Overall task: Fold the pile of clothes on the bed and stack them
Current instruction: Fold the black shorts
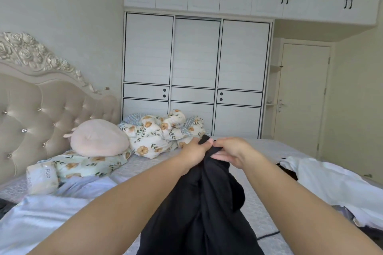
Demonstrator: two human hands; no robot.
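Note:
A black garment (pixel 207 203) hangs down in front of me, lifted above the bed (pixel 149 163). My left hand (pixel 194 153) grips its top edge, and my right hand (pixel 232 151) pinches the same edge right beside it. The cloth falls in bunched folds between my forearms to the bottom of the view. A pale lilac garment (pixel 51 213) lies spread on the bed at the lower left. A white garment (pixel 335 184) lies crumpled at the right, with dark cloth partly hidden under it.
A floral duvet (pixel 161 132) is heaped at the far side of the bed. A pink round cushion (pixel 97 138) sits on floral pillows by the tufted headboard (pixel 31 114). A tissue pack (pixel 42 177) lies at left. White wardrobes (pixel 194 72) and a door (pixel 300 97) stand behind.

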